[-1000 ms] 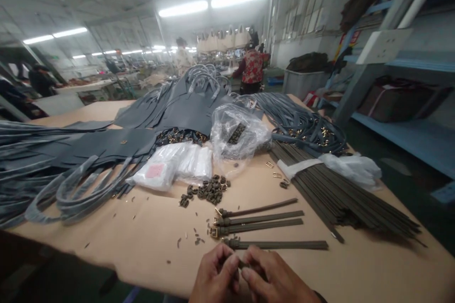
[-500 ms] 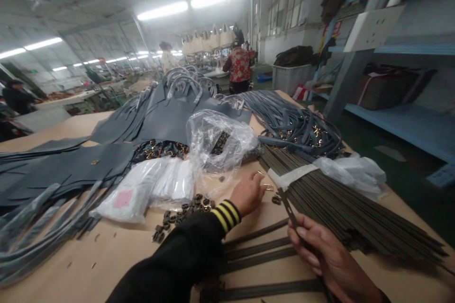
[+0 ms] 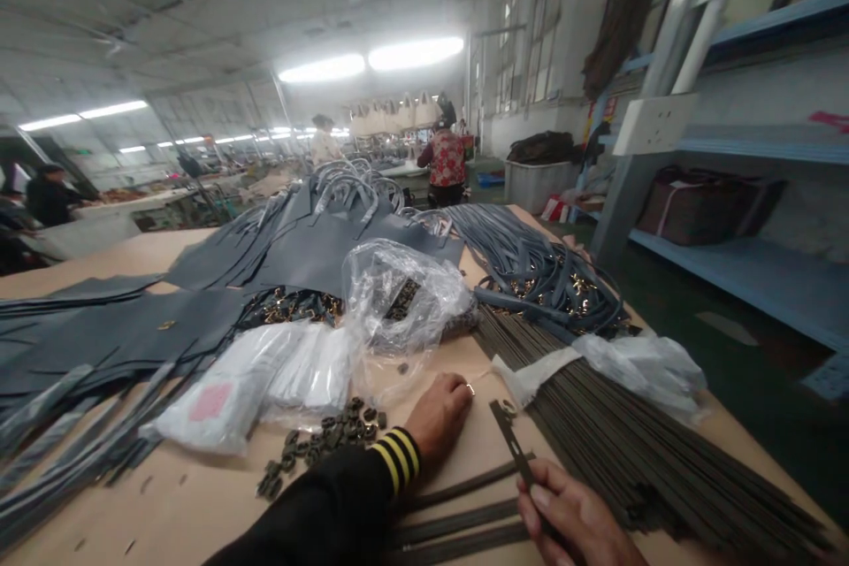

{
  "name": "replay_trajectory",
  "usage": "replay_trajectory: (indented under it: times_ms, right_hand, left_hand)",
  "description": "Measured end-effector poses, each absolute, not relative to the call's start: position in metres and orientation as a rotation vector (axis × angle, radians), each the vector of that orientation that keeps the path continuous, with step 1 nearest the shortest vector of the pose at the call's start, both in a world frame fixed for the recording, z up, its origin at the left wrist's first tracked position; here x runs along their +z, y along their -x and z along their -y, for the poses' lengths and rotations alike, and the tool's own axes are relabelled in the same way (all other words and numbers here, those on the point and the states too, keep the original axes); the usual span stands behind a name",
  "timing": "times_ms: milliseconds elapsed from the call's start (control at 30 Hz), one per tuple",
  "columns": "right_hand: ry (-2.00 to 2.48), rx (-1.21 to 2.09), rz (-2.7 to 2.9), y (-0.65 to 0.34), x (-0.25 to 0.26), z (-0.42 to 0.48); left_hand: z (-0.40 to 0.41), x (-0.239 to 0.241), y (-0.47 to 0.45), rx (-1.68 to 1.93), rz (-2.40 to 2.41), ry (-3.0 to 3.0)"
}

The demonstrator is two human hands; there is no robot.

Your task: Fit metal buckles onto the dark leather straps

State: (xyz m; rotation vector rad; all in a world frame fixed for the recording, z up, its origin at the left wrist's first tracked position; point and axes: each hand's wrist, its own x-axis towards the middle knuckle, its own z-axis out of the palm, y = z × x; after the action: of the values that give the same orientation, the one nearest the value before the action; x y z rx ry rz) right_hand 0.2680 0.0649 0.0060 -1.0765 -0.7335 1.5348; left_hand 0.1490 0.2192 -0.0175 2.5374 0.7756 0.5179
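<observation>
Head view: my left hand [image 3: 443, 414] has pulled back from the far reach, grip pinched on a small gold buckle [image 3: 470, 388]. Right hand [image 3: 576, 520] grips shut on the dark strap [image 3: 512, 439], tip up, near-right on the counter [image 3: 199, 495]; buckle now beside it.

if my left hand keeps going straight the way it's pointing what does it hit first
Probably the white wrap around the bundle of dark straps. The left hand points right and slightly away, a small gold buckle at its fingertips; depth is hard to judge.
</observation>
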Motion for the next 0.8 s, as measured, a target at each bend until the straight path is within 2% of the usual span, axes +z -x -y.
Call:
replay_trajectory:
  times_ms: [167, 333, 800]
  right_hand:
    - [1.110, 1.469, 0.761, -0.262, 0.009, -0.061]
    - [1.117, 1.486, 0.737, -0.262, 0.008, -0.061]
    - [1.169, 1.481, 0.752, -0.259, 0.005, -0.061]
  left_hand:
    - [-0.197, -0.006, -0.095, 0.408, -0.856, -2.580]
    - [-0.200, 0.020, -0.057, 0.443, -1.159, -2.529]
    - [-0.205, 0.010, -0.071, 0.100, -1.285, -2.322]
